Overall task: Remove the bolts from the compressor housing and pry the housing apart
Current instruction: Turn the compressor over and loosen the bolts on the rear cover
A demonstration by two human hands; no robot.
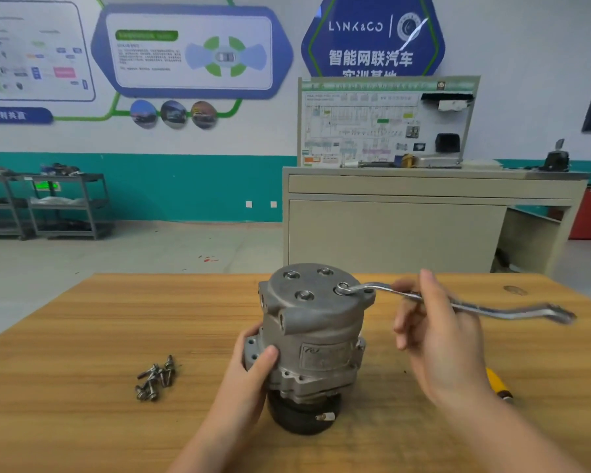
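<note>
Behind right hand (437, 339), screwdriver (497, 384) (half-hidden)

The wrench's (458, 303) far end blurs; the right hand (437, 339) hides most of a yellow handle (497, 384) beside the compressor (313, 339).

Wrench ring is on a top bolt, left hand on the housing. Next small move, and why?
Probably swing the wrench handle with the right hand to turn that bolt loose. The ring end sits over it on the compressor housing, the left hand braces the body on the table, and three other top bolts remain seated. A pile of removed bolts lies to the left.
</note>
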